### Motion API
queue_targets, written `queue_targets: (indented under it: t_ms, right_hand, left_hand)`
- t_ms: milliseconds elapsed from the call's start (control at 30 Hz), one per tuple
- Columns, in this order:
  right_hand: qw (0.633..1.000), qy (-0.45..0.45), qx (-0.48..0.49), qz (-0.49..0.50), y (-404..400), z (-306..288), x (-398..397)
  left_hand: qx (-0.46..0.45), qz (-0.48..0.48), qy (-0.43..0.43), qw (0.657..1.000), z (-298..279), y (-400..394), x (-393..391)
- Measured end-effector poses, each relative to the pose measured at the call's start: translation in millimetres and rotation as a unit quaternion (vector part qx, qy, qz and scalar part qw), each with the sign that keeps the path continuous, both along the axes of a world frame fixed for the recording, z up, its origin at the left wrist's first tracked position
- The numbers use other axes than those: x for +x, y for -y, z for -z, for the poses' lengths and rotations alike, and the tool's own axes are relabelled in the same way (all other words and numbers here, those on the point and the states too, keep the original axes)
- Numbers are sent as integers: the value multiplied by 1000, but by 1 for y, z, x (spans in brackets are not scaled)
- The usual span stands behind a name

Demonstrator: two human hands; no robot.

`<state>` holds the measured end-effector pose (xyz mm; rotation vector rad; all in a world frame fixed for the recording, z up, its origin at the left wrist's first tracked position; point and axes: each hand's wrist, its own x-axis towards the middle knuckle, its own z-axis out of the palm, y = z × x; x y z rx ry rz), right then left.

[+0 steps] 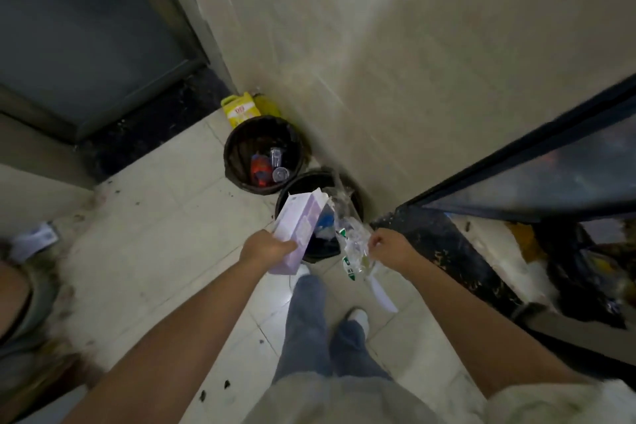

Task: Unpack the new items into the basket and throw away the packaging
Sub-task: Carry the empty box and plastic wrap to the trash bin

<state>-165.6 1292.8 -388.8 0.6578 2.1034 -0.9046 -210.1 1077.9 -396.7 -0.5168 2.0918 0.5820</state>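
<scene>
My left hand grips a pale purple cardboard box with its open end up, tilted over the nearer black bin. My right hand pinches crumpled clear plastic wrapping with green labels, held above the same bin's right side. A white strip hangs down from the wrapping. The nearer bin has blue and clear rubbish inside. Both arms reach forward over my legs.
A second black bin with red and clear rubbish stands behind the first, against the beige wall. A yellow carton leans in the corner. A dark door is at left, a glass-fronted frame at right, and paper lies on the tiled floor.
</scene>
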Motion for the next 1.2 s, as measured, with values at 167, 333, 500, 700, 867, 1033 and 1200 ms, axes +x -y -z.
queue_targets:
  t_ms: [167,333,500,700,867,1033,1200]
  right_hand:
    - [1000,31,0,0,30,51,-50]
    - [994,90,27,54,45,114,-78]
    - [990,125,67,12,51,186,-90]
    - [975,186,116,41,57,255,-103]
    - [958,248,107,91,62,297,-96]
    - [974,183,97,87,63,320,-106]
    - [987,159,-7,36,65,311,-103]
  left_hand:
    - [9,-47,68,997,51,25,-32]
    - [17,-53,102,993,115,30,-55]
    - [28,-96,119,988,191,27,-64]
    - [40,-107,101,988,264,18,-74]
    - [35,-92,100,990,305,8,-75]
    - [69,-87,99,989,325,0,-83]
    - [70,-14,139,988,318,-3,-86]
